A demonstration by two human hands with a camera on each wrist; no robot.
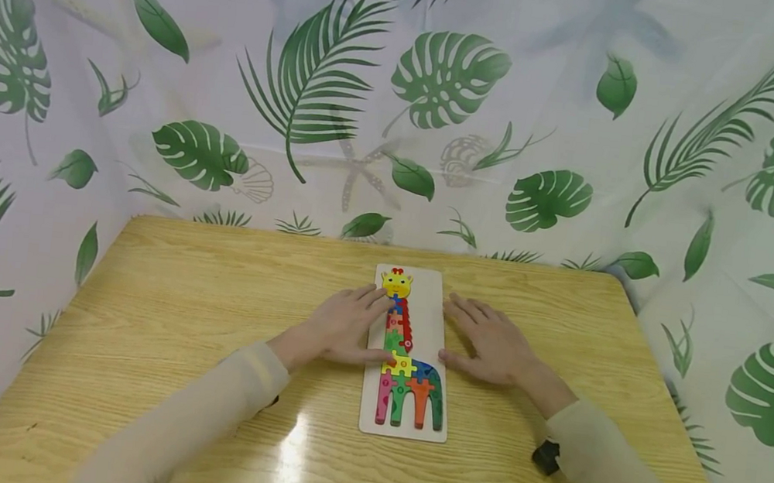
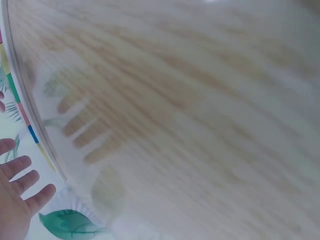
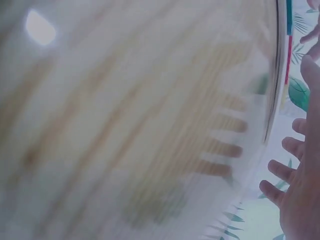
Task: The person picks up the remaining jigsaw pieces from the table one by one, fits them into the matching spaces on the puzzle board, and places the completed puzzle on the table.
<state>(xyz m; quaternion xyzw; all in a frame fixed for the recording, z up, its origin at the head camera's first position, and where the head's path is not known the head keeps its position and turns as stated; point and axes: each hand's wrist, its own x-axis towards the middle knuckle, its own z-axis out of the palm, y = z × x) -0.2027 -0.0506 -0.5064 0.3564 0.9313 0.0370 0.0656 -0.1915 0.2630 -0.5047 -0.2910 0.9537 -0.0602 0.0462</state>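
Observation:
A giraffe jigsaw (image 1: 404, 366) of colourful numbered pieces lies on a pale rectangular board (image 1: 428, 311), its yellow head at the far end and its legs toward me. My left hand (image 1: 342, 324) is at the board's left side, fingertips over the neck and thumb across the yellow body piece. Along the opposite edge is my right hand (image 1: 494, 345), fingers extended, its fingertips and thumb at the rim. Neither hand grips anything. In the left wrist view, the left hand (image 2: 17, 192) shows spread fingers beside the board's thin edge; the right wrist view shows the right hand (image 3: 300, 180) likewise.
The board rests on a glossy wood-grain table (image 1: 228, 288), which reflects the hands and a bright light. A white curtain (image 1: 378, 186) with green leaf prints hangs behind and at both sides. A dark wrist device (image 1: 546, 457) sits under my right sleeve.

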